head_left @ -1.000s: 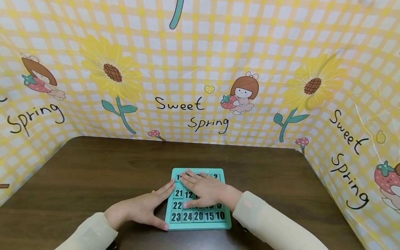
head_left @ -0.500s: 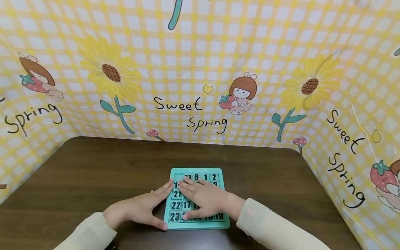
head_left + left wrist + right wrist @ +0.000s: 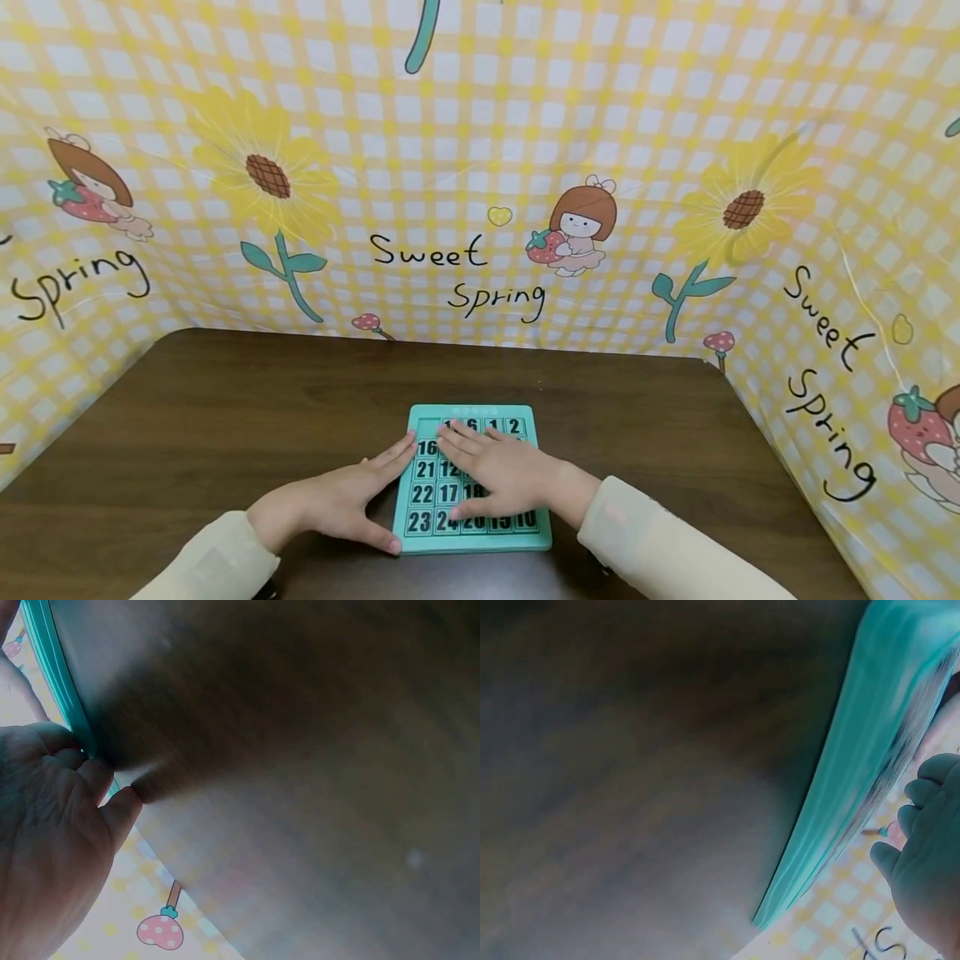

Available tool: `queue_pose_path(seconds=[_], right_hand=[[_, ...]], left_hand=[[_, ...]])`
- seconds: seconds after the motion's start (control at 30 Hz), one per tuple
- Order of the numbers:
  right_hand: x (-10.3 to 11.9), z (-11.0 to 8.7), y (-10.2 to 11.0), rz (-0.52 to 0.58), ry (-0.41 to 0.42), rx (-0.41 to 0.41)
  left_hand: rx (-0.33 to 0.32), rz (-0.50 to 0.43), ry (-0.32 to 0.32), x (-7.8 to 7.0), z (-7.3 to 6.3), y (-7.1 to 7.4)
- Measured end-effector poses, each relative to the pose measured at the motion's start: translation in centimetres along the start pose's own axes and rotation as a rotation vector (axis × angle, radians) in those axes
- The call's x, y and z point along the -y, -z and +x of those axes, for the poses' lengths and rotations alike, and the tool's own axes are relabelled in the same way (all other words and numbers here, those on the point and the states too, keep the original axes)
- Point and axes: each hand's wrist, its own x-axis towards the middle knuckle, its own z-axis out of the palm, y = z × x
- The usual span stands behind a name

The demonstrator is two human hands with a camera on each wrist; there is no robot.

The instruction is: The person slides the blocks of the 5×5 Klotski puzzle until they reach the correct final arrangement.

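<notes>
A teal sliding number puzzle (image 3: 477, 545) lies flat on the table, with black numbers on its square tiles. Its top-left cell shows no tile; the tile numbered 16 (image 3: 427, 448) sits just below that gap. My left hand (image 3: 337, 504) rests along the puzzle's left side, fingertips at the upper part of that edge and thumb at the lower-left corner. Over the middle tiles spreads my right hand (image 3: 510, 475), fingers extended, with its fingertips near the 11 tile and the thumb by the 24 tile. It hides several tiles in the centre.
A dark brown wooden table (image 3: 225, 417) holds the puzzle near its front. Yellow checked cloth (image 3: 465, 167) with sunflowers and lettering hangs behind and along both sides of the table.
Tile 16 has slid down one cell toward me, so the gap passed from the second row to the top-left corner. My right hand moved down with it, then slightly right; the left hand stayed.
</notes>
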Motion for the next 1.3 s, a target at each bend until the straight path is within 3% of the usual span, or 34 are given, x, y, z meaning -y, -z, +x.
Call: queue_pose_path(seconds=[0.4, 1.0, 1.3], right_hand=[[-1.6, 0.4, 0.2, 0.007, -0.101, 0.022], [-0.5, 2.9, 0.5, -0.025, -0.098, 0.041], [-1.2, 2.1, 0.7, 0.009, -0.105, 0.029]], left_hand=[[-0.007, 0.001, -0.003, -0.1, -0.1, -0.1], [0.007, -0.012, 0.002, -0.1, -0.1, 0.0], [0.0, -0.007, 0.01, 0.1, 0.0, 0.0]])
